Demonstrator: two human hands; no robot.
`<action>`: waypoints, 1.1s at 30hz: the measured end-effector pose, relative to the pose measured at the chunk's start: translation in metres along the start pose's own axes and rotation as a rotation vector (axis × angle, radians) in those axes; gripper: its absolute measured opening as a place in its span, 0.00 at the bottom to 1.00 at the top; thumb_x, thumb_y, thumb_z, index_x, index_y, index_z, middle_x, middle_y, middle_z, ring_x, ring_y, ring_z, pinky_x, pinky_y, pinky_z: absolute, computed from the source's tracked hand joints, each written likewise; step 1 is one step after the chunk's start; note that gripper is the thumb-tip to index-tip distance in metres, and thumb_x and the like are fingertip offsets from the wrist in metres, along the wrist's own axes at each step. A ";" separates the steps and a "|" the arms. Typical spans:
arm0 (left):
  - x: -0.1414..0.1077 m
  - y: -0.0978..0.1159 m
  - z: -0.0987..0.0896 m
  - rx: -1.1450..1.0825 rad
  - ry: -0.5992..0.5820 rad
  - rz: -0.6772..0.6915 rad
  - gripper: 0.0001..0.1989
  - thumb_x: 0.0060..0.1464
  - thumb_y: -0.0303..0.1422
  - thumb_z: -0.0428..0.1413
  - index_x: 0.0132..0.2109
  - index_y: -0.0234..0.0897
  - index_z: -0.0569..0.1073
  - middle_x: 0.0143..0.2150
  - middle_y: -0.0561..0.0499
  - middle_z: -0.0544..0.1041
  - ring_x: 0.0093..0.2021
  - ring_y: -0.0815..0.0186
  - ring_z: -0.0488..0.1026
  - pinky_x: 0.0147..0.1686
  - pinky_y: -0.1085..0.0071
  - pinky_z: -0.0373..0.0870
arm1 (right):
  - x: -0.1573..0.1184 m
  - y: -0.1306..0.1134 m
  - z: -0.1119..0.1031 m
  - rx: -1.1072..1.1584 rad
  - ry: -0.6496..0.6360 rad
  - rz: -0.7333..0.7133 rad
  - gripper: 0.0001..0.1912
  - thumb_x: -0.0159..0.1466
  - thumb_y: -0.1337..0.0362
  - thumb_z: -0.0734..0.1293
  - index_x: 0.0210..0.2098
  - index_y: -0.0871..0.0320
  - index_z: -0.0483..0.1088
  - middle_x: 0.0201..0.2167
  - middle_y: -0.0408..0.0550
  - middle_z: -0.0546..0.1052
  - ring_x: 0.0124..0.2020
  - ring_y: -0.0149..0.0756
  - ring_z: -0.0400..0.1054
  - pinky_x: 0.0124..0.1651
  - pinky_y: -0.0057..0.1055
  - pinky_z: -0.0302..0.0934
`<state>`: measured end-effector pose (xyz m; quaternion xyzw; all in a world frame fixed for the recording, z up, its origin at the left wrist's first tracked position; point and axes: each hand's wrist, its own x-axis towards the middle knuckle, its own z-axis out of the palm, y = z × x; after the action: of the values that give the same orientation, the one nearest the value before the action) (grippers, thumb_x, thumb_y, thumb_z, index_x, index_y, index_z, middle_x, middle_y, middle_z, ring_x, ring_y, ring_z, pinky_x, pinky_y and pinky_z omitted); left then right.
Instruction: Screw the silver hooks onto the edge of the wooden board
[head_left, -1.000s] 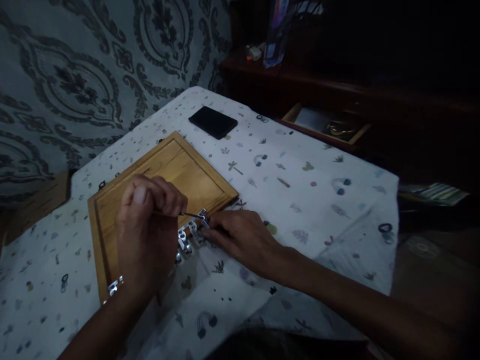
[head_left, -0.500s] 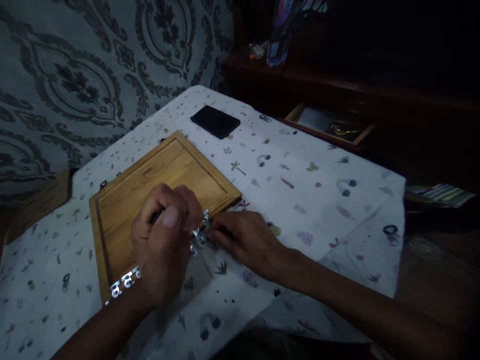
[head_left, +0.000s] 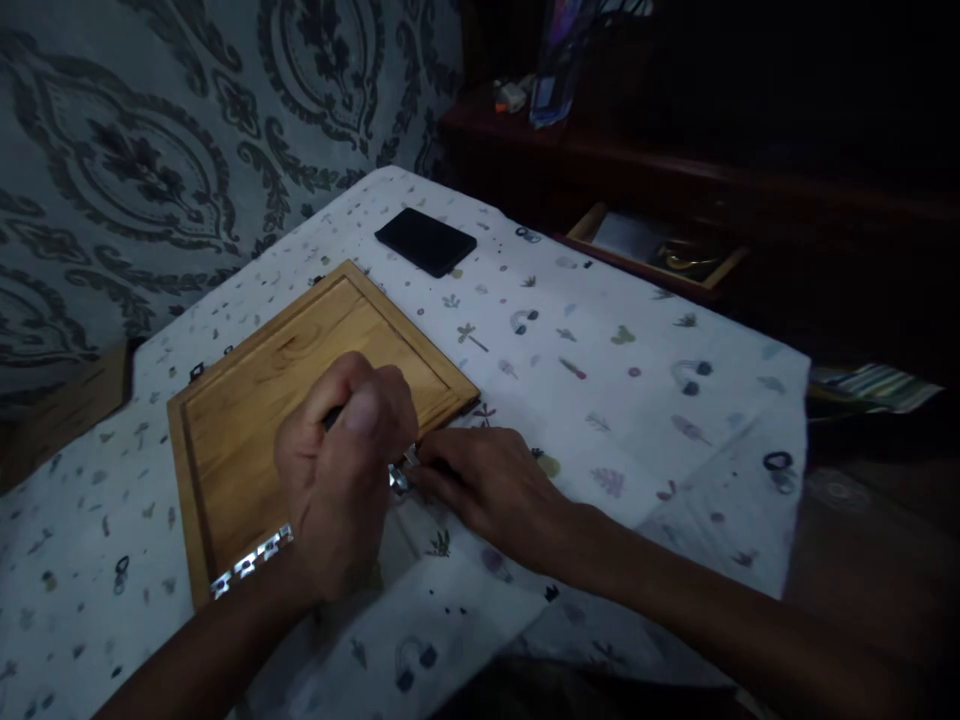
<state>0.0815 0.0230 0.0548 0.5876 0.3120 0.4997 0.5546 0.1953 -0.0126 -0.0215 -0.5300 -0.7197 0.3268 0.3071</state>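
A wooden board (head_left: 300, 385) with a grooved border lies on the patterned cloth. Along its near edge runs a shiny silver strip of linked metal pieces (head_left: 251, 562), partly covered by my left hand. Closed in a fist, my left hand (head_left: 345, 475) is above that edge; a bit of something dark shows between thumb and forefinger, the rest being hidden. My right hand (head_left: 491, 490) rests by the board's near right corner, its fingers pinched on the strip's right end.
A black phone (head_left: 426, 241) lies behind the board on the cloth-covered table (head_left: 600, 420). Brown cardboard (head_left: 71, 410) is at the left. Beyond the table, an open drawer (head_left: 660, 245) and a clear container (head_left: 553, 90) stand against the dark furniture.
My left fist has shifted slightly right and up over the strip, hiding more of its right part. My right hand keeps its pinch. The whole view has shifted a little.
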 end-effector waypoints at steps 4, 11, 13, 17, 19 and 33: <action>-0.004 0.000 -0.006 0.139 0.001 0.120 0.14 0.61 0.30 0.52 0.26 0.38 0.64 0.21 0.54 0.61 0.23 0.69 0.59 0.23 0.67 0.57 | 0.000 -0.001 -0.002 0.004 -0.008 0.008 0.12 0.66 0.63 0.65 0.27 0.59 0.67 0.21 0.41 0.71 0.23 0.29 0.62 0.28 0.26 0.48; -0.003 0.001 -0.012 0.188 -0.064 0.131 0.14 0.61 0.30 0.52 0.26 0.38 0.65 0.23 0.53 0.65 0.25 0.68 0.63 0.25 0.66 0.60 | 0.001 0.000 -0.002 0.018 -0.020 0.005 0.13 0.67 0.62 0.64 0.26 0.59 0.67 0.21 0.40 0.70 0.23 0.28 0.61 0.28 0.26 0.47; 0.000 0.000 -0.007 0.080 -0.014 0.081 0.16 0.59 0.29 0.53 0.23 0.37 0.61 0.20 0.55 0.60 0.22 0.70 0.58 0.22 0.68 0.56 | 0.002 -0.001 -0.002 0.008 -0.029 0.026 0.13 0.67 0.63 0.64 0.26 0.59 0.67 0.21 0.40 0.70 0.23 0.29 0.62 0.29 0.26 0.48; 0.007 -0.006 0.005 -0.055 0.090 0.072 0.23 0.58 0.35 0.56 0.21 0.36 0.54 0.17 0.57 0.51 0.18 0.75 0.50 0.18 0.71 0.46 | 0.001 -0.001 -0.001 0.002 -0.008 0.021 0.10 0.65 0.65 0.66 0.26 0.59 0.68 0.22 0.41 0.71 0.24 0.29 0.63 0.29 0.26 0.49; 0.010 -0.008 0.007 -0.067 0.096 0.087 0.25 0.59 0.40 0.56 0.20 0.35 0.53 0.17 0.58 0.50 0.17 0.76 0.48 0.16 0.72 0.45 | 0.000 0.000 0.000 0.012 0.016 0.006 0.10 0.65 0.64 0.66 0.27 0.59 0.68 0.22 0.41 0.72 0.24 0.30 0.63 0.29 0.26 0.50; 0.016 -0.001 0.001 -0.117 -0.131 -0.122 0.21 0.53 0.26 0.51 0.19 0.36 0.49 0.17 0.59 0.42 0.15 0.77 0.42 0.14 0.75 0.42 | 0.000 0.002 0.002 0.005 -0.007 0.014 0.08 0.66 0.64 0.65 0.32 0.60 0.72 0.26 0.45 0.78 0.28 0.34 0.71 0.31 0.28 0.54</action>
<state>0.0876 0.0377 0.0578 0.5656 0.2804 0.4430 0.6366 0.1950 -0.0122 -0.0238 -0.5334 -0.7160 0.3326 0.3037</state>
